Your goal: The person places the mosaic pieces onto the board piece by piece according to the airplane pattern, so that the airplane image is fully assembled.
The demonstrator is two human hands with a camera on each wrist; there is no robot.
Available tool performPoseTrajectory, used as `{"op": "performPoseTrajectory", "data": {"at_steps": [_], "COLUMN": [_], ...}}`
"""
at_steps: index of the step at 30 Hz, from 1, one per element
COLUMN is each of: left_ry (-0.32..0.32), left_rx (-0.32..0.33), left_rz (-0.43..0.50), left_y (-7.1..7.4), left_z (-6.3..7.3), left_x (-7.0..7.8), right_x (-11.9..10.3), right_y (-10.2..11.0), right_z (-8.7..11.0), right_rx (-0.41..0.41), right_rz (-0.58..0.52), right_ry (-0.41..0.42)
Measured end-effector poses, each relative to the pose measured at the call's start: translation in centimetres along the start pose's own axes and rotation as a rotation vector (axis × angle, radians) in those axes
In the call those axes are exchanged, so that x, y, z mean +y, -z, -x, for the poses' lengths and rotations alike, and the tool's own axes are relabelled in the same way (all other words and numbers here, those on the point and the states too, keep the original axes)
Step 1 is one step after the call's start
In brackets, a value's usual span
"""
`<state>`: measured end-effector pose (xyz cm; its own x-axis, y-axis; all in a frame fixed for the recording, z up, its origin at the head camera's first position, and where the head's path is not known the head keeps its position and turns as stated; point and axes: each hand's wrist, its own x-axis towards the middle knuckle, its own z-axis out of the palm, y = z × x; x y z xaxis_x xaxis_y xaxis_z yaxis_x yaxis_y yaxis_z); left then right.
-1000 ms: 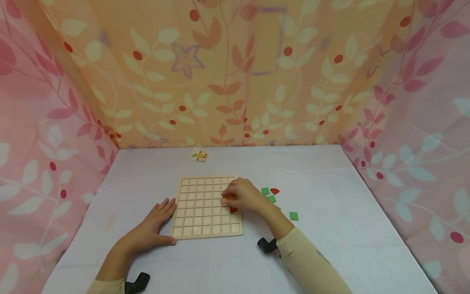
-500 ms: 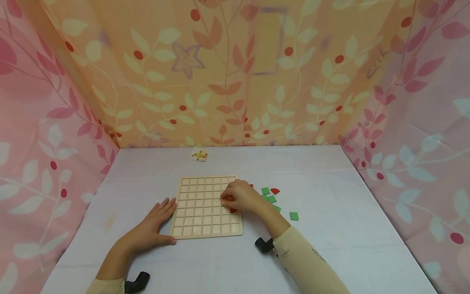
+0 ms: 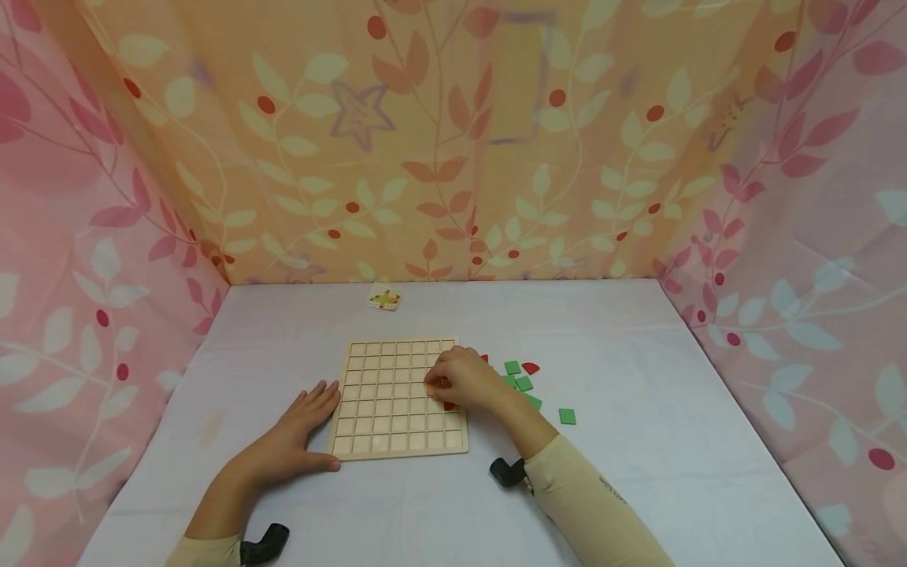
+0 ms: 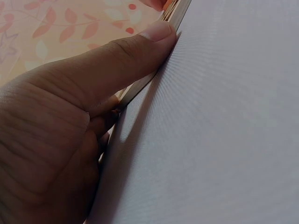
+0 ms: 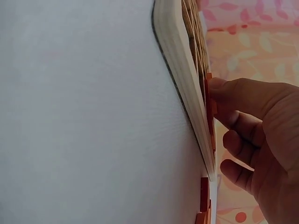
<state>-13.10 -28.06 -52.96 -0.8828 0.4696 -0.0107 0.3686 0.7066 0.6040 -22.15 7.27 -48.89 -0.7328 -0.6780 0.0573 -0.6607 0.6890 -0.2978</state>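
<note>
A square wooden grid board [image 3: 383,398] lies on the white table. My left hand [image 3: 290,441] rests along the board's left side with fingers straight; in the left wrist view, its thumb [image 4: 140,49] lies along the board's edge. Over the right side of the board, my right hand [image 3: 468,378] pinches a small orange tile [image 3: 431,390], mostly covered by the fingertips. Just below those fingers a red piece [image 3: 449,406] sits on the grid. From the right wrist view, the thumb and fingers are at orange-red pieces [image 5: 209,107] along the board's top.
Several green square tiles [image 3: 524,383] lie right of the board, partly behind the right wrist. One green tile [image 3: 567,416] lies apart, farther right. A red quarter-round piece [image 3: 530,368] is beside the group. A patterned card [image 3: 385,297] lies at the back, before the floral curtain [image 3: 453,157].
The right hand and forearm have shifted slightly left, uncovering a red piece and more of the green tiles. The left hand and the board have stayed in place.
</note>
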Motion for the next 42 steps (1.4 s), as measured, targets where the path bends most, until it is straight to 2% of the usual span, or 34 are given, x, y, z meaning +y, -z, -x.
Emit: {"op": "performPoseTrajectory", "data": {"at_steps": [5,26,32,36,42], "left_ry": [-0.013,-0.012,-0.026,-0.021,-0.008], "left_rx": [0.014,-0.001,0.016,0.011,-0.003], "left_rz": [-0.005,-0.024,-0.025,-0.014,-0.002], "left_y": [0.0,0.0,0.0,0.0,0.1], "left_z": [0.1,0.0,0.1,0.1,0.1], "left_x": [-0.1,-0.2,-0.2,-0.1,0.1], "right_x": [0.0,0.1,-0.1,0.0,0.5], "right_y": [0.0,0.2,0.5,1.6,4.6], "right_z": [-0.1,-0.3,-0.2,0.0,0.9], "right_rx": [0.003,-0.042,-0.050,-0.045,0.014], "right_rz": [0.006,-0.007,0.036,0.032,0.008], "right_ry": [0.001,-0.025,-0.005,0.023,0.060]}}
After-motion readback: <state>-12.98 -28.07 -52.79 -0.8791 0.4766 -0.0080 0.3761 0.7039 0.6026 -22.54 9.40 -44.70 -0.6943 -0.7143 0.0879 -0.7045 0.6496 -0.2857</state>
